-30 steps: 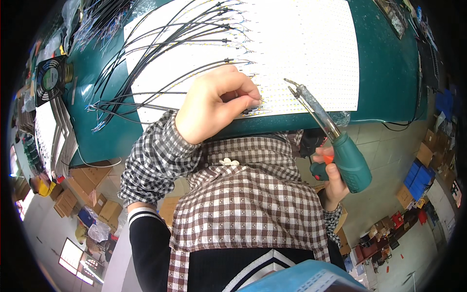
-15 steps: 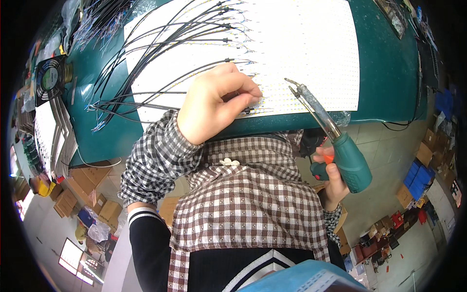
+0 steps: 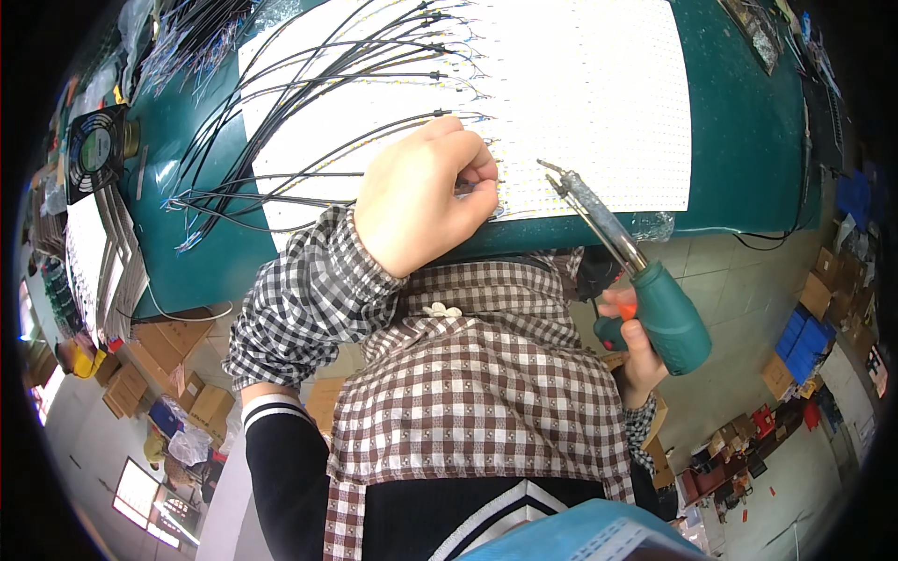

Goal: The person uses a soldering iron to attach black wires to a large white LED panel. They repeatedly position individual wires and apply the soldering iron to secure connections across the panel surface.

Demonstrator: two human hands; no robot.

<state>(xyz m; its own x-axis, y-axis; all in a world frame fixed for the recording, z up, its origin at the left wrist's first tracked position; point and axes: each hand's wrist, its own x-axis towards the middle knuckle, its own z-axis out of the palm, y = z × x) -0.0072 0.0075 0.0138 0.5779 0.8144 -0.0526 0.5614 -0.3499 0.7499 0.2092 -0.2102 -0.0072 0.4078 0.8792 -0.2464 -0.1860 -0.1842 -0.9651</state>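
Note:
A large white LED board (image 3: 599,112) with rows of tiny yellow and dark dots lies on the green table. Black cables (image 3: 323,84) stretch across its left half, their thin wire ends in a column near the middle. My left hand (image 3: 426,192) rests at the board's near edge, thumb and forefinger pinched on a black cable, most of which the hand hides. In my right hand (image 3: 641,351) is a soldering gun (image 3: 673,323) with a green handle and orange trigger. Its tip hovers just right of my left fingertips, apparently apart from them.
A small black fan (image 3: 96,152) stands at the table's left side, above a stack of white boards (image 3: 108,262). More loose cables (image 3: 192,42) are heaped at the far left. Crumpled clear plastic (image 3: 652,225) sits by the near edge. Cardboard boxes (image 3: 178,346) are on the floor.
My left hand has shifted slightly right, still pinched. The soldering gun has come a little left and down, its tip lower over the board.

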